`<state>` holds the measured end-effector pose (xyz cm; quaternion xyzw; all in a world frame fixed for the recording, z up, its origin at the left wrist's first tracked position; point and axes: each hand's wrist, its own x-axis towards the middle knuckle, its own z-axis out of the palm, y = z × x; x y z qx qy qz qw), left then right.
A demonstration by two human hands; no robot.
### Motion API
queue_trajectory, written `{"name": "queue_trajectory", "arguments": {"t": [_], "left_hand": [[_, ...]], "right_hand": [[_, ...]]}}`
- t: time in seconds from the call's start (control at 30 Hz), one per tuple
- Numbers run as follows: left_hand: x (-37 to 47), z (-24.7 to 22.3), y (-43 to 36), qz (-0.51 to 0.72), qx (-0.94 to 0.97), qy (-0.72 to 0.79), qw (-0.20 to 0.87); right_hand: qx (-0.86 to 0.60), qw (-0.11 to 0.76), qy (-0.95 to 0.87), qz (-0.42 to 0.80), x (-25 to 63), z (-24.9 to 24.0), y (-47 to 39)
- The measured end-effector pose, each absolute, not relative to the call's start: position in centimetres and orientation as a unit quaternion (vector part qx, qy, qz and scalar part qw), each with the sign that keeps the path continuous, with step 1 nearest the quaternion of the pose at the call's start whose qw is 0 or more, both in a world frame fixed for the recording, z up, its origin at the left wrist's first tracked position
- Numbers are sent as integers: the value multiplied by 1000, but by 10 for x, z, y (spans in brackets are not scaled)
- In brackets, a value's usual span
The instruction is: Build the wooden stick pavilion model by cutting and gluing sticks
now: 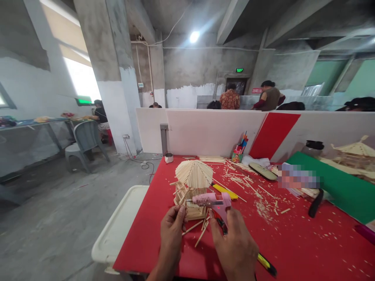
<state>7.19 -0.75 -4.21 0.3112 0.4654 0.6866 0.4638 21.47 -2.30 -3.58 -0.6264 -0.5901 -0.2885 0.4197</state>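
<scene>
My right hand (236, 244) is wrapped round the handle of a pink hot glue gun (211, 199). The gun points left, its nozzle close above my left fingertips. My left hand (172, 226) pinches a thin wooden stick (184, 200), partly hidden by the fingers, near the nozzle tip. Just behind both hands stands a small pavilion model (194, 173) built of wooden sticks, with a faceted, sloping roof; the glue gun hides part of its body. Several loose sticks (201, 235) lie between my hands on the red tabletop (140, 246).
A yellow utility knife (225, 191) lies behind the glue gun, another cutter (266, 264) by my right wrist. Stick scraps (243, 181) are strewn at the right. A pen holder (237, 156), a tape roll (168, 157) and a green board (331, 183) are farther back. People are beyond the partition (211, 130).
</scene>
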Motion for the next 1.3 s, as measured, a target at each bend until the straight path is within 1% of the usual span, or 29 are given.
{"name": "queue_trajectory", "arguments": {"t": [0.9, 1.3], "left_hand": [[64, -40, -9, 700, 316, 475, 429], [64, -40, -13, 695, 327, 469, 436]], "right_hand": [[-572, 439, -639, -268, 216, -23, -17], [-593, 440, -612, -282, 214, -32, -18]]}}
